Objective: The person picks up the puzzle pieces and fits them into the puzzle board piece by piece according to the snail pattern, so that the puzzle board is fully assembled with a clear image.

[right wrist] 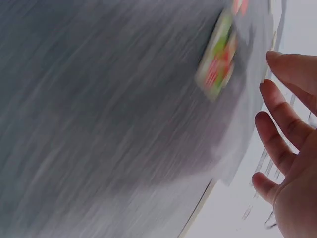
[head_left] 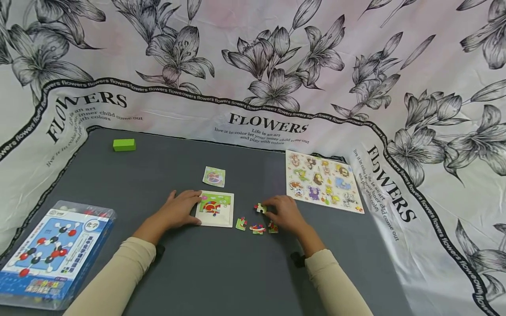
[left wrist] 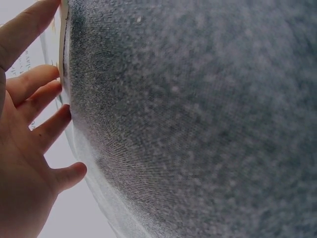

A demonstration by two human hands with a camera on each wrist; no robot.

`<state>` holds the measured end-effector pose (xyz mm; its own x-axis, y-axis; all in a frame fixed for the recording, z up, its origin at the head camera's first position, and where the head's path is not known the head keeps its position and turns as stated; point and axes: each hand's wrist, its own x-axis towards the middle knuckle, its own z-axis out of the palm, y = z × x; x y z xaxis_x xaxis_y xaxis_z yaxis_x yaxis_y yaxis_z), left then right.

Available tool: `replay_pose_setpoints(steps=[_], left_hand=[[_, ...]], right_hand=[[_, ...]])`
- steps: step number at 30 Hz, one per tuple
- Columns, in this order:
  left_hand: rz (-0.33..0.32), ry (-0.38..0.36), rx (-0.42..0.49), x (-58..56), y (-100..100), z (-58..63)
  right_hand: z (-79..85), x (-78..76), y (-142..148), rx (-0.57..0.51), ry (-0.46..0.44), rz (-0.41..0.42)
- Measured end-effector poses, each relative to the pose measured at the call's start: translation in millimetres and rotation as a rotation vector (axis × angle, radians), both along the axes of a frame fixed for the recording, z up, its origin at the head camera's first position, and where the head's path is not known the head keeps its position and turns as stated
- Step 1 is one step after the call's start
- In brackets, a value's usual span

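Right hand (head_left: 286, 213) pinches puzzle piece (head_left: 260, 208); puzzle board (head_left: 221, 217) lies left of it, touching left hand (head_left: 179, 210), fingers spread

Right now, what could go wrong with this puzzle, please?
The left hand touches the puzzle board; a push might shift it. The right hand seems to pinch a small piece, which might slip. It is also close to another loose piece, and could knock it.
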<state>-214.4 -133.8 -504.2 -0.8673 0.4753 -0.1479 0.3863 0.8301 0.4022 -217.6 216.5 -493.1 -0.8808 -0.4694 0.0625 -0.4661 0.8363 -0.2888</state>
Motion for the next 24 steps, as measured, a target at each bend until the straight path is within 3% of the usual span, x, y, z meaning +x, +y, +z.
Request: replay_pose_setpoints(steps=[11,24], left_hand=[[0.010,-0.007,-0.009,0.4,2.7,1.6],[0.017,-0.008,0.001,2.1,1.6,4.9]], right_hand=[[-5.4,-3.0,-72.4,0.028,0.059,0.221],[-14.1,-1.7,-95.6,0.110,0.125,0.204]])
